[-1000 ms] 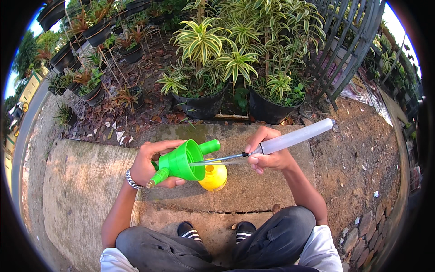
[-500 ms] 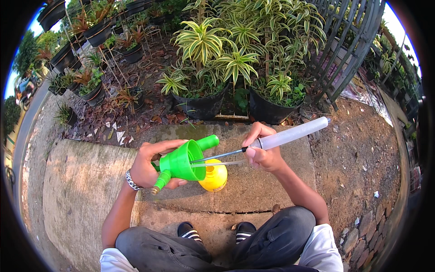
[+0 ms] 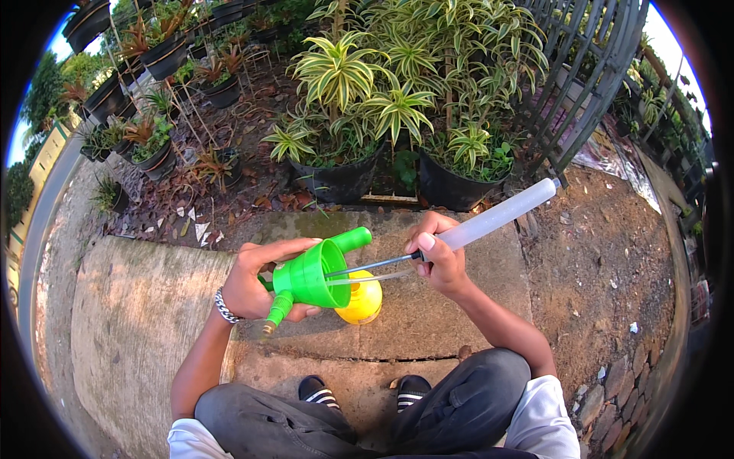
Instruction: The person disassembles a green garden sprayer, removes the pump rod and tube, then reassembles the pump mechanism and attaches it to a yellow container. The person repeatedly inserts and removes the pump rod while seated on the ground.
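My left hand (image 3: 256, 281) is closed around a green plastic sprayer head (image 3: 306, 277), its cup-shaped opening turned to the right. A brass-tipped nozzle sticks out low on its near side, and a green handle points up and right. My right hand (image 3: 437, 256) grips the base of a whitish translucent pump cylinder (image 3: 501, 214). From its dark end a thin metal rod (image 3: 378, 265) runs into the green opening. A thin clear tube (image 3: 382, 278) also comes out of that opening, below the rod. Behind the sprayer head, the yellow sprayer bottle (image 3: 362, 304) stands on the concrete, partly hidden.
Two large black pots (image 3: 456, 183) with striped-leaf plants (image 3: 340, 73) stand beyond the concrete slab (image 3: 160, 306). Smaller potted plants (image 3: 157, 157) are at the far left. A slatted grey gate (image 3: 585, 84) leans at the right. My sandalled feet (image 3: 413, 389) rest on the slab.
The right hand has slid slightly, its fingers now covering the ribbed end of the pump cylinder. The green sprayer head has shifted a little to the right.
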Demonstrator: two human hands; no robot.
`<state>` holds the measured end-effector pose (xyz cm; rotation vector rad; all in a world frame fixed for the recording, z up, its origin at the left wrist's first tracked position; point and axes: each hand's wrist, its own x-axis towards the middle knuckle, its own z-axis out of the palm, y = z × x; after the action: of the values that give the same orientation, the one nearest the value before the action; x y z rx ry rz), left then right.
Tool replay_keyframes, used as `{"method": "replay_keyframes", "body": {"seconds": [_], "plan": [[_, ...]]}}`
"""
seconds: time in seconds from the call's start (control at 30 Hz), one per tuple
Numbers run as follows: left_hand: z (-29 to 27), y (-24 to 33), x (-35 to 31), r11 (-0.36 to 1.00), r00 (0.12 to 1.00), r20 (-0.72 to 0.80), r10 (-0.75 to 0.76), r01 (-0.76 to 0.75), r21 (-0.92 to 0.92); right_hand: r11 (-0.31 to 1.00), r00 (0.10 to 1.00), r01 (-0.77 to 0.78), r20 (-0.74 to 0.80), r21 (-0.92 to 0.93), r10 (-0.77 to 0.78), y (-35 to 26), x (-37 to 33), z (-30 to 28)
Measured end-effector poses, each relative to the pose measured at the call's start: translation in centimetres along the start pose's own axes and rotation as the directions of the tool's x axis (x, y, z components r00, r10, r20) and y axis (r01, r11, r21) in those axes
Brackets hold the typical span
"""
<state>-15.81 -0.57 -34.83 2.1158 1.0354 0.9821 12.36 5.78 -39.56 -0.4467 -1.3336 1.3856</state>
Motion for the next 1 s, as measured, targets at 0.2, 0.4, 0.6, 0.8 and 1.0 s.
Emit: {"method": "replay_keyframes", "body": {"seconds": [0.2,0.4,0.6,0.8,1.0], "plan": [[0.3,0.1,0.1,0.999,0.999,-0.037,-0.02,0.018,-0.037,1.0,1.0,0.009,-0.028,0.011,-0.008,0.7,-0.3,0.8],[0.5,0.2,0.2,0.998,0.998,-0.054,-0.028,0.024,-0.062,0.97,0.983,0.106,0.126,0.22,-0.136,1.7,0.4,1.4],[0.4,-0.2,0.0,0.999,0.999,-0.048,-0.015,0.013,-0.039,0.987,0.984,0.109,0.124,0.121,-0.124,1.5,0.4,1.7],[0.0,-0.1,0.0,0.999,0.999,-0.012,-0.046,0.046,-0.013,0.997,0.972,0.067,0.225,0.043,-0.075,1.2,0.5,1.5],[0.1,-0.3,-0.2,0.999,0.999,-0.029,-0.038,0.037,-0.022,0.998,0.953,0.034,0.299,0.057,-0.05,1.2,0.5,1.5]]}}
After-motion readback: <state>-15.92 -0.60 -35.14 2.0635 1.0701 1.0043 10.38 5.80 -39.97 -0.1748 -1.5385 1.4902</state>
